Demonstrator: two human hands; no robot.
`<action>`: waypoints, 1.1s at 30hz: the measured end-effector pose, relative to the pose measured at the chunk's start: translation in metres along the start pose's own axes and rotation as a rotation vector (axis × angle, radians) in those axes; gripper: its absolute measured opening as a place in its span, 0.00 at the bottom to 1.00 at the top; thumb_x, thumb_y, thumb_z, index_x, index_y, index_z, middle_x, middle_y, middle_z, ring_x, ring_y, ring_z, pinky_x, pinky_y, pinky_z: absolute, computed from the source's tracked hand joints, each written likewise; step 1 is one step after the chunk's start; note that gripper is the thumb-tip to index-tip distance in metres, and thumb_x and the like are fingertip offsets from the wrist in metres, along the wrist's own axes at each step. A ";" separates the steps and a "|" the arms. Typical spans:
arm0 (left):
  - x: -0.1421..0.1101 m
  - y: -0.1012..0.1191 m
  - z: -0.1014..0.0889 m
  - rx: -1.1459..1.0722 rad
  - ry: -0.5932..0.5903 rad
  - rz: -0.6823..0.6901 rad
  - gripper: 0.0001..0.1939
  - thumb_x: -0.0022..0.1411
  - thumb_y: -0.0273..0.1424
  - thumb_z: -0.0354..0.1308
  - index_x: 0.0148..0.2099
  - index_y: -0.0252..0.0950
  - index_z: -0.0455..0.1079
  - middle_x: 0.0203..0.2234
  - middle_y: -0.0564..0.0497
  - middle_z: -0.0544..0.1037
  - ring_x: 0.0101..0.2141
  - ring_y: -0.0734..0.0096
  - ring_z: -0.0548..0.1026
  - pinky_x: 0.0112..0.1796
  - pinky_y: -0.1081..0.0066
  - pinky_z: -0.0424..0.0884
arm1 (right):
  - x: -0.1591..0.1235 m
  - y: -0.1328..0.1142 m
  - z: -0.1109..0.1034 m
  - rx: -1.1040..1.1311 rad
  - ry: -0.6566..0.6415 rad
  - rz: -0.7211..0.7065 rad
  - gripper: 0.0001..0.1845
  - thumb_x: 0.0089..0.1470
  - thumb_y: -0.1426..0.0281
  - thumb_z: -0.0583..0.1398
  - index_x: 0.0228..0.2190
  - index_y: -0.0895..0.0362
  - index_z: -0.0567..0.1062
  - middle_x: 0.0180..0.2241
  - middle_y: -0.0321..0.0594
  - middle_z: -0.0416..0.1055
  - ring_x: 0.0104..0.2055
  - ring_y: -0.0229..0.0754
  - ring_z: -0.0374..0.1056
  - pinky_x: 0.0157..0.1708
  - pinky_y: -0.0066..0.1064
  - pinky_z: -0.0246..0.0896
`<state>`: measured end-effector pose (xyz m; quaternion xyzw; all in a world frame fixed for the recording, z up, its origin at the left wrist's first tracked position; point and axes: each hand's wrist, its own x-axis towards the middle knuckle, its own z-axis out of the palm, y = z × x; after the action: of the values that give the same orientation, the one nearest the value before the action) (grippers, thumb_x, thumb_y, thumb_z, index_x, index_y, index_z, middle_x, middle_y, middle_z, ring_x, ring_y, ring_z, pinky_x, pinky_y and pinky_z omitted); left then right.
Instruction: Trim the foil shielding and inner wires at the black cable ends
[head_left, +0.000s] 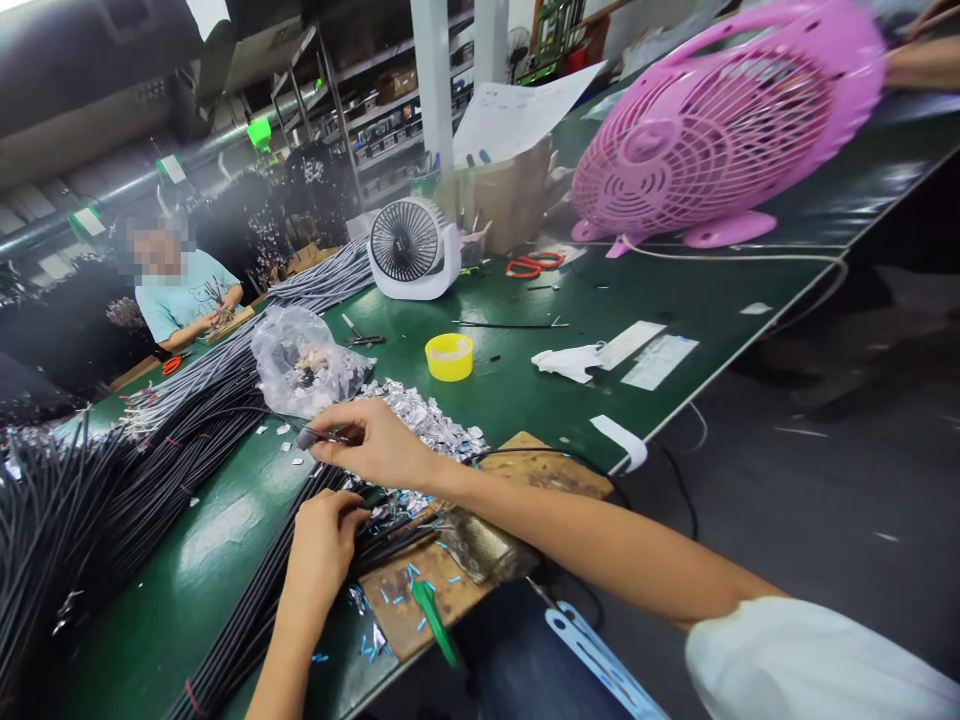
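My right hand (379,442) is closed in a pinch above the bench. A thin dark cable (259,409) runs left from its fingertips, and a dark grey cover or piece sits at the fingertips. Lower and to the left, my left hand (322,540) curls its fingers against a bundle of black cables (259,600); its fingertips are partly hidden. Under and behind the hands lies a heap of silvery foil scraps (431,420). A worn wooden board (405,590) at the bench edge carries cable ends, small blue bits and a green-handled tool (433,615).
Behind the hands stand a plastic bag (300,360), a yellow tub (450,358) and a small white fan (412,250). A large pink fan (697,140), red scissors (534,265) and paper strips (660,360) lie rightward. More cables (172,430) stretch left, towards a seated person (184,290).
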<state>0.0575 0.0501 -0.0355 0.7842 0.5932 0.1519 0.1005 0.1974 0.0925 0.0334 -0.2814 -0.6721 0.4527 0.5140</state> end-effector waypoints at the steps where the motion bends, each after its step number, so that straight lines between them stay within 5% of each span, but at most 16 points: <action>1: 0.000 0.002 0.001 -0.020 0.013 0.004 0.09 0.62 0.32 0.53 0.34 0.33 0.70 0.29 0.52 0.75 0.30 0.74 0.73 0.36 0.68 0.69 | 0.000 0.000 0.000 0.000 -0.009 0.003 0.07 0.44 0.80 0.60 0.28 0.62 0.77 0.28 0.38 0.74 0.31 0.37 0.69 0.31 0.27 0.63; 6: -0.002 0.008 -0.006 -0.104 0.237 -0.065 0.05 0.58 0.24 0.51 0.31 0.35 0.68 0.30 0.47 0.74 0.33 0.68 0.73 0.37 0.69 0.68 | -0.003 0.001 0.001 -0.022 0.024 -0.068 0.06 0.44 0.80 0.59 0.27 0.62 0.77 0.28 0.39 0.74 0.32 0.38 0.69 0.32 0.27 0.63; 11: -0.013 0.017 -0.036 -0.193 0.580 -0.185 0.09 0.64 0.33 0.44 0.39 0.35 0.63 0.31 0.45 0.75 0.32 0.68 0.75 0.32 0.71 0.70 | -0.005 0.001 0.001 -0.016 0.168 -0.139 0.08 0.47 0.74 0.58 0.30 0.62 0.76 0.29 0.40 0.74 0.30 0.38 0.69 0.28 0.27 0.63; 14: -0.022 0.023 -0.046 -0.316 0.708 -0.199 0.17 0.64 0.39 0.44 0.50 0.34 0.60 0.30 0.48 0.76 0.26 0.73 0.75 0.29 0.74 0.70 | -0.005 0.002 0.003 -0.046 0.098 -0.116 0.08 0.48 0.71 0.59 0.29 0.62 0.77 0.26 0.39 0.74 0.25 0.36 0.67 0.23 0.25 0.60; 19: -0.028 0.016 -0.047 -0.430 0.567 -0.157 0.19 0.63 0.39 0.47 0.50 0.36 0.69 0.40 0.45 0.77 0.35 0.68 0.76 0.32 0.73 0.71 | -0.007 0.005 0.006 -0.229 -0.087 -0.230 0.06 0.49 0.72 0.60 0.24 0.61 0.76 0.21 0.36 0.70 0.21 0.33 0.61 0.20 0.22 0.54; 21: -0.029 0.014 -0.046 -0.410 0.530 -0.109 0.17 0.62 0.38 0.48 0.44 0.34 0.72 0.33 0.46 0.78 0.31 0.69 0.76 0.30 0.74 0.71 | -0.009 0.006 0.007 -0.279 -0.102 -0.241 0.06 0.49 0.73 0.60 0.22 0.60 0.75 0.21 0.35 0.69 0.21 0.32 0.59 0.19 0.22 0.52; 25: -0.032 0.018 -0.047 -0.329 0.643 -0.059 0.12 0.59 0.35 0.52 0.27 0.34 0.71 0.16 0.54 0.69 0.17 0.75 0.67 0.19 0.77 0.64 | -0.011 0.008 0.007 -0.294 -0.081 -0.268 0.09 0.49 0.72 0.59 0.20 0.61 0.73 0.19 0.34 0.66 0.20 0.32 0.58 0.19 0.22 0.50; 33: -0.034 0.027 -0.050 -0.476 0.602 -0.087 0.11 0.57 0.34 0.55 0.24 0.35 0.68 0.15 0.54 0.70 0.18 0.74 0.69 0.20 0.78 0.65 | -0.016 0.006 0.008 -0.262 -0.098 -0.374 0.13 0.50 0.71 0.55 0.17 0.61 0.70 0.16 0.33 0.61 0.19 0.31 0.54 0.18 0.23 0.47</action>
<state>0.0556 0.0092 0.0167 0.6334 0.5770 0.5043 0.1073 0.1947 0.0794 0.0204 -0.1937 -0.7897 0.2717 0.5148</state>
